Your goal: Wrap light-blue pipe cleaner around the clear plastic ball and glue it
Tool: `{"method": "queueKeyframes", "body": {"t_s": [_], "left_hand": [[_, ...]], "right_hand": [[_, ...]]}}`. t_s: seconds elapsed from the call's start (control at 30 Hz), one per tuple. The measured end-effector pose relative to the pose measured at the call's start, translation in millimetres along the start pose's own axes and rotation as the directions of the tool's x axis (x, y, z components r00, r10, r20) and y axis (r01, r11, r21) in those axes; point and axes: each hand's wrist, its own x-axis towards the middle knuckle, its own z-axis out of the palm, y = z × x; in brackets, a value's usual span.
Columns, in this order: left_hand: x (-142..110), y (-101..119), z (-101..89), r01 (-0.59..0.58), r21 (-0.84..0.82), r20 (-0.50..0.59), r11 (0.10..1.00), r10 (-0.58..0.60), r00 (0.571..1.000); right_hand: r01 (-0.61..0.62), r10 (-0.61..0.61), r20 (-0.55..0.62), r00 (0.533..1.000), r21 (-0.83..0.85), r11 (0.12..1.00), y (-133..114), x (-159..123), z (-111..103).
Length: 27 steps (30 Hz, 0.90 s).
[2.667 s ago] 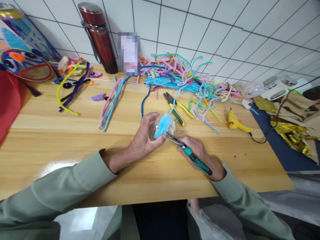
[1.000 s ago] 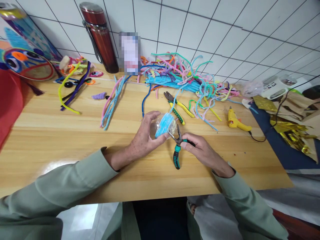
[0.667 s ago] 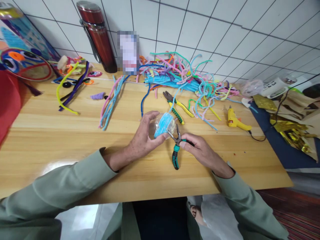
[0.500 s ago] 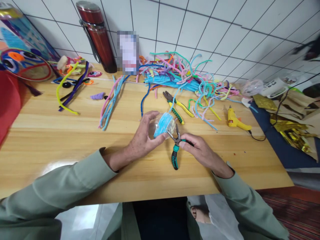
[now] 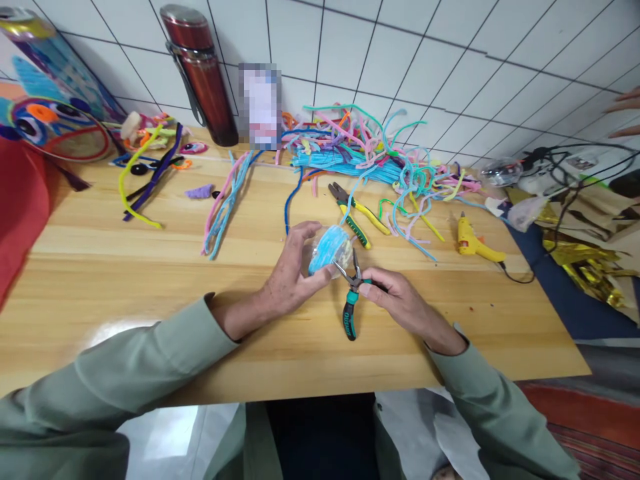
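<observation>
My left hand (image 5: 293, 270) is closed round a clear plastic piece wrapped in light blue pipe cleaner (image 5: 327, 250), gripped between the thumb and the fingers. From its top a blue strand runs up towards the pile. My right hand (image 5: 395, 293) holds one handle of the long-nose pliers (image 5: 354, 283), which have black and teal handles. Their jaws are spread, one tip close to the wrapped piece by my left thumb; whether it touches cannot be made out. Just behind lie yellow-and-black combination pliers (image 5: 350, 207).
Behind is a heap of coloured pipe cleaners (image 5: 350, 160), with a phone (image 5: 260, 107) and a red flask (image 5: 203, 80) to its left. On the right rest a yellow glue gun (image 5: 475, 243) with its cord and gold foil (image 5: 590, 267). Another person's hand (image 5: 625, 110) shows at upper right.
The view has shifted slightly. My hands, the wrapped piece and the pliers are almost unmoved. At the right, another person's hand has come into view, and the black cords and clear plastic have shifted.
</observation>
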Motion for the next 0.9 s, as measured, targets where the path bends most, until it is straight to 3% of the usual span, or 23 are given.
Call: {"method": "queueKeyframes", "body": {"t_s": [0.9], "left_hand": [[1.3, -1.7, -1.1, -0.02, 0.019, 0.011, 1.0, 0.019, 1.0]], "right_hand": [[-0.052, 0.052, -0.003, 0.999, 0.07, 0.996, -4.3, -0.5, 2.3]]}}
